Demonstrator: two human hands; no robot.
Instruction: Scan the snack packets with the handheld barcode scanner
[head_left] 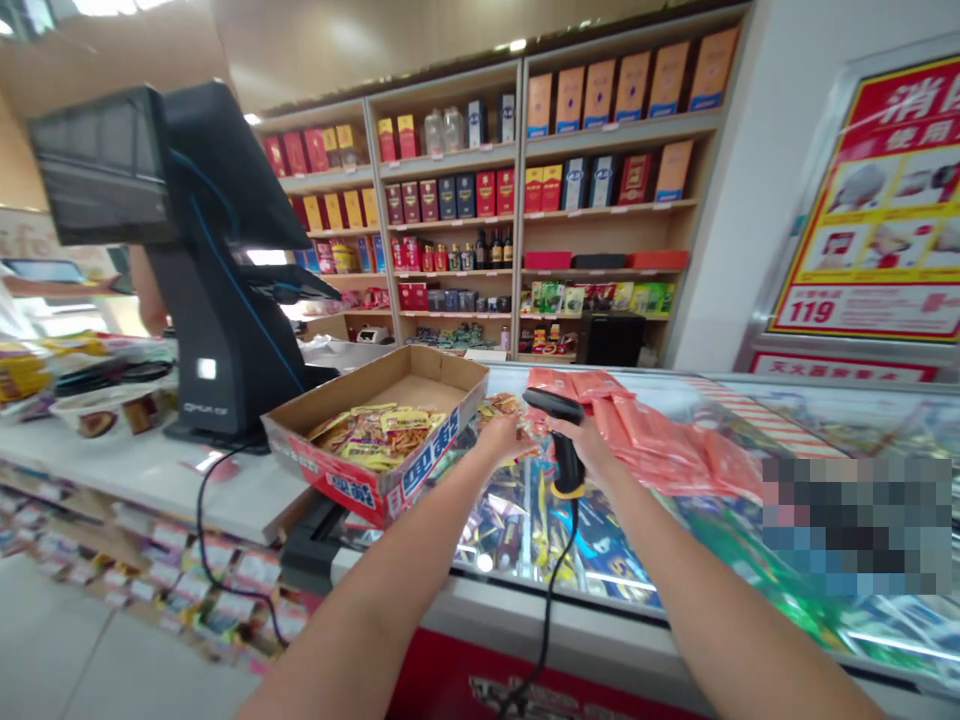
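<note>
Black scanner (555, 405): one, your right hand (591, 447) closed round its grip, over the glass freezer lid (675, 540) | snack packet (501, 408): one, pinched in your left hand (496, 438), just beside the scanner head | cardboard box (352, 482): one, left of your hands, on the tabletop (150, 470) edge, its packets heaped, uncountable

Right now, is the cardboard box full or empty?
Partly full: snack packets fill the near end of the cardboard box; bare bottom shows behind.

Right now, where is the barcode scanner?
In the head view, right of centre: the barcode scanner is held in the right hand over the freezer lid, beside the left hand with its snack packet, right of the cardboard box.
</note>
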